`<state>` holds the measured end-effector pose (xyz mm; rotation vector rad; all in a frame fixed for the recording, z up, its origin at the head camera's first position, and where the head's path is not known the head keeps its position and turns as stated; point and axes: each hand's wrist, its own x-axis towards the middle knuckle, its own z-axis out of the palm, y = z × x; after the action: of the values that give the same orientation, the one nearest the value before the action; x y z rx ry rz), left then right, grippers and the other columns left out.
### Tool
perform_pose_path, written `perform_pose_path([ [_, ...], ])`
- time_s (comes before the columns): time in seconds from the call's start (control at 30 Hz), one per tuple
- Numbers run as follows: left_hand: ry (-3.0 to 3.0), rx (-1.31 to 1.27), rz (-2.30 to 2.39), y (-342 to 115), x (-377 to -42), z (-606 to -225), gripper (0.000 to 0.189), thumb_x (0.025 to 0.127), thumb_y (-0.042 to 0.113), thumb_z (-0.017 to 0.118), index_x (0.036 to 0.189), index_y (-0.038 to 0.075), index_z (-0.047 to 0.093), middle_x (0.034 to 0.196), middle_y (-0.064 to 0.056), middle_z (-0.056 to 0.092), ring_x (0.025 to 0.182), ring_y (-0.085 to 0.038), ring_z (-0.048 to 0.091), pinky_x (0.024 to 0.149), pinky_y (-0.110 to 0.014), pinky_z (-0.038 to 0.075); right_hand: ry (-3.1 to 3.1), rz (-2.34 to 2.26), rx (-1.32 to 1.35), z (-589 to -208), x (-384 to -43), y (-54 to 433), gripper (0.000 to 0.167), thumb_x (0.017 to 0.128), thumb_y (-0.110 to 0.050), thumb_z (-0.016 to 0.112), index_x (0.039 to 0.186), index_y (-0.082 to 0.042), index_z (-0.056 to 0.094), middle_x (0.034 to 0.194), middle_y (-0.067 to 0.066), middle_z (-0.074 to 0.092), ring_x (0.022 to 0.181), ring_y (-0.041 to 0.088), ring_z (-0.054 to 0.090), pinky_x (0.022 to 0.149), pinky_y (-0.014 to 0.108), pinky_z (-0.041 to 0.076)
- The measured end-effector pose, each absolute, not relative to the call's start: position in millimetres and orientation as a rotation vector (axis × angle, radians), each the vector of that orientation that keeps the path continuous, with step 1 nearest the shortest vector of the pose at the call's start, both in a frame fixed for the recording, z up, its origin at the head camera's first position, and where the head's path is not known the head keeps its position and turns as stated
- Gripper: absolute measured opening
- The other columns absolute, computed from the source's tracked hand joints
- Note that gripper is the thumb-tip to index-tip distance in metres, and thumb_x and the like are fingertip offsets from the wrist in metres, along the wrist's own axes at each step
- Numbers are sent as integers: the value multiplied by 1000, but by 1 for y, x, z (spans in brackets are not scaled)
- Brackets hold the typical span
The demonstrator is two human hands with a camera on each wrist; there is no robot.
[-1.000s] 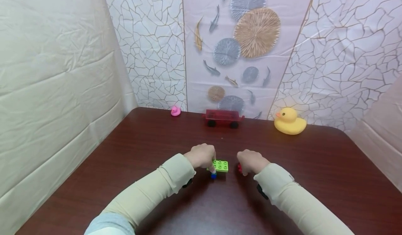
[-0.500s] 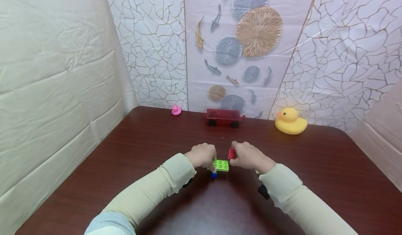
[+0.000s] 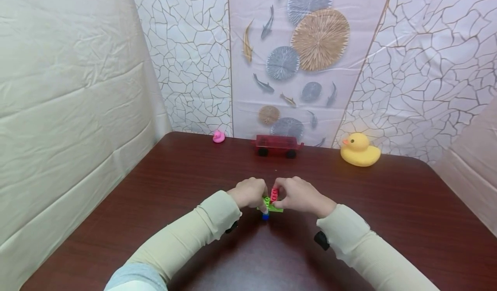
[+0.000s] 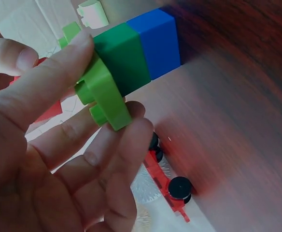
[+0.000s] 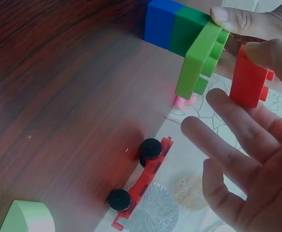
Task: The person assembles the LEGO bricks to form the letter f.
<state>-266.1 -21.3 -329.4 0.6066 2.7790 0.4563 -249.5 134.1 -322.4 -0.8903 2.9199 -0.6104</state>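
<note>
My left hand (image 3: 248, 192) steadies a small stack of toy building bricks, thumb and fingertips gripping the wide light green brick (image 5: 195, 63) on top. Under that come a dark green brick (image 4: 123, 59) and, at the bottom against the table, a blue brick (image 4: 160, 43). In my right hand (image 3: 302, 194) a red brick (image 5: 248, 77) is pinched between thumb and fingers, its studs facing up. It hovers just over the right part of the light green brick; a gap shows between them in the right wrist view.
At the back of the brown table (image 3: 186, 170) stand a pink duck (image 3: 218, 136), a red wheeled toy wagon (image 3: 276, 145) and a yellow duck (image 3: 360, 150). A pale green block (image 5: 29, 217) lies near my right wrist. Patterned cloth hangs behind.
My right hand has lifted the red brick off the table and carried it left over the light green brick. My left hand has stayed in place on the stack.
</note>
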Motion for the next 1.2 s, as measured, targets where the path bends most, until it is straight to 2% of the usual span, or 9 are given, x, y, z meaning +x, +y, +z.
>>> perform_pose_path([
  [0.37,2729,627,556,-20,-271,-334,18,62,18,79,63,10,64,52,1,55,50,-10,44,48,-22,39,2833,-641,-920,-326,-257,130,21,69,-23,72,84,-14,60,67,-11,57,56,6,50,52,22,44],
  [0.63,2738,713,554,-23,-272,-332,21,59,15,81,54,11,61,46,2,47,50,-10,39,45,-21,34,2796,-606,-923,-323,-262,123,19,68,-24,73,78,-13,61,59,-9,55,50,8,48,46,25,42],
  [0.87,2723,707,562,-27,-275,-332,19,61,15,80,56,11,62,48,2,53,50,-10,41,44,-21,36,2811,-470,-852,-316,-267,113,16,65,-23,75,73,-16,64,58,-8,54,54,11,49,49,25,42],
  [1.03,2678,696,594,-26,-273,-329,17,60,10,80,60,10,63,53,2,57,54,-12,48,49,-22,43,2827,-296,-823,-308,-265,105,18,62,-26,77,68,-17,63,58,-8,53,57,11,50,50,26,42],
  [1.2,2662,719,621,-22,-271,-331,17,58,4,79,64,8,64,55,2,56,55,-11,47,49,-22,42,2814,-234,-797,-306,-262,104,21,61,-27,78,69,-15,62,59,-7,53,57,10,50,51,26,43],
])
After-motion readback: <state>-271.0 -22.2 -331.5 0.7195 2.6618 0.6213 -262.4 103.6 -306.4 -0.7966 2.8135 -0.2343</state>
